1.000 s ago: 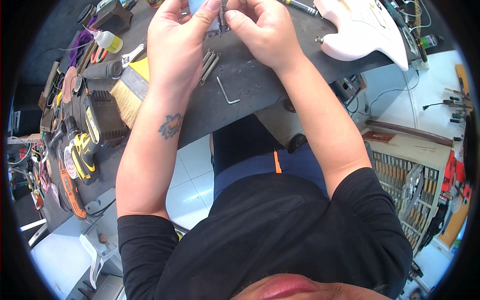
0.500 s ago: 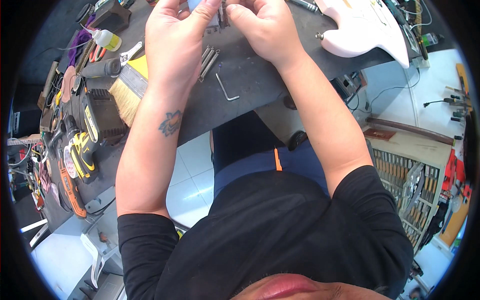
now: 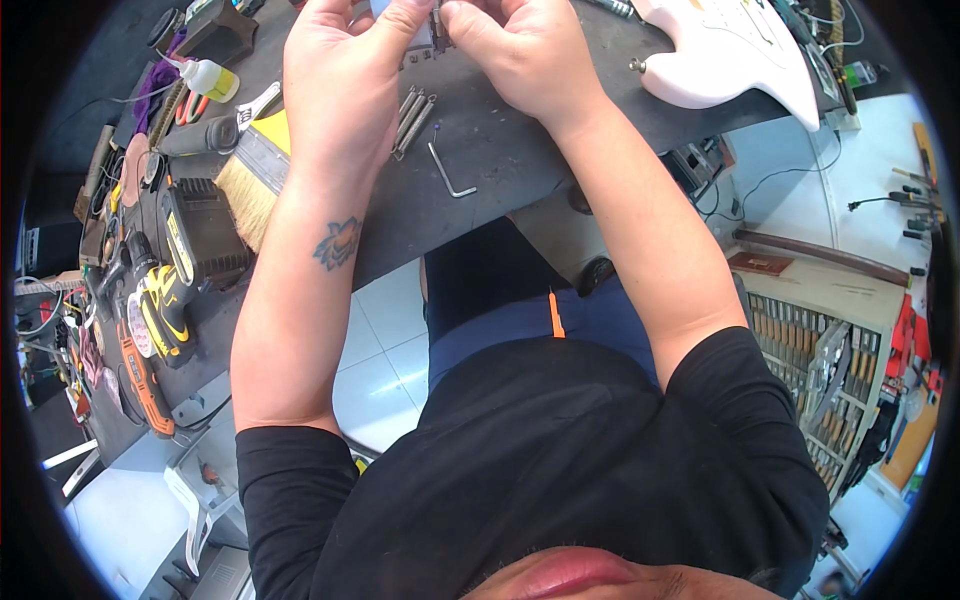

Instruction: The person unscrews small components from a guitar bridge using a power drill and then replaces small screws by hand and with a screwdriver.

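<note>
Staying pinched together on a small grey metal part, left hand and right hand have barely shifted above the dark workbench.

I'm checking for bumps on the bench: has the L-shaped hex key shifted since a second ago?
No. The hex key lies at the same spot beside the loose metal springs on the dark bench, at the same angle.

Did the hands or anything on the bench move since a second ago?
Hardly. Both hands stay together at the bench's far edge, the left hand and right hand pinching a small metal part. The springs, hex key, brush and white guitar body lie where they were.
</note>
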`<action>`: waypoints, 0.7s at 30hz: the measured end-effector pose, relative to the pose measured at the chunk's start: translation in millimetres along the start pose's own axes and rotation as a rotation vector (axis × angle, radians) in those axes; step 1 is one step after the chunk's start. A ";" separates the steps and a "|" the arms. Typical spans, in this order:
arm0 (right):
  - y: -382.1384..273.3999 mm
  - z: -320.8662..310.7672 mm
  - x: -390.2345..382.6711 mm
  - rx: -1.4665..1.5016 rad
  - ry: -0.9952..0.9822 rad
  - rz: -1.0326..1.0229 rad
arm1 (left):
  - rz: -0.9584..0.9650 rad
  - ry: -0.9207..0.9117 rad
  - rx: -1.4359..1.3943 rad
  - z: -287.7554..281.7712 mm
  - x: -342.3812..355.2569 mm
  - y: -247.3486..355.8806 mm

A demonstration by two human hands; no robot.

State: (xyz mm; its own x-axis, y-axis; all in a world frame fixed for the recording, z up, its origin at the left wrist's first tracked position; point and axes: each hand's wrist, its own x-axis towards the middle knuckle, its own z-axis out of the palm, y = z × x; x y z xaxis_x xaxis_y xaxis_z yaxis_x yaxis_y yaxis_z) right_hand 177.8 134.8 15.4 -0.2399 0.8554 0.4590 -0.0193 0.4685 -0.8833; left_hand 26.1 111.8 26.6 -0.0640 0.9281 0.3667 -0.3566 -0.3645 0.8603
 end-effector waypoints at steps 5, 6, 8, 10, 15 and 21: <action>2.3 -1.6 1.6 -0.031 0.017 -0.065 | 0.025 0.013 -0.009 4.7 -3.2 3.0; 2.0 -1.8 0.9 -0.031 0.017 -0.066 | -0.008 0.006 -0.010 5.1 -3.2 6.1; 0.6 -1.0 -1.5 -0.003 0.014 -0.024 | -0.040 0.000 -0.009 4.5 -3.2 8.5; -0.5 0.0 -0.5 0.015 0.011 -0.008 | -0.028 -0.005 -0.017 3.9 -3.1 8.1; -2.0 -0.9 0.8 -0.084 -0.001 -0.029 | -0.007 0.001 -0.023 0.7 -0.4 1.5; 11.5 -3.3 2.9 -0.031 -0.035 -0.110 | -0.002 0.023 -0.012 1.5 -0.7 0.0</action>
State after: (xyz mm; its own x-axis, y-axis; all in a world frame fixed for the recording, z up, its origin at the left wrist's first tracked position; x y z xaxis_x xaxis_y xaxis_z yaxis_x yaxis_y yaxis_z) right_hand 180.1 143.4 6.9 -0.2716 0.7906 0.5488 -0.0171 0.5662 -0.8241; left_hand 27.5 111.0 26.8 -0.0843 0.9303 0.3569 -0.3679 -0.3620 0.8565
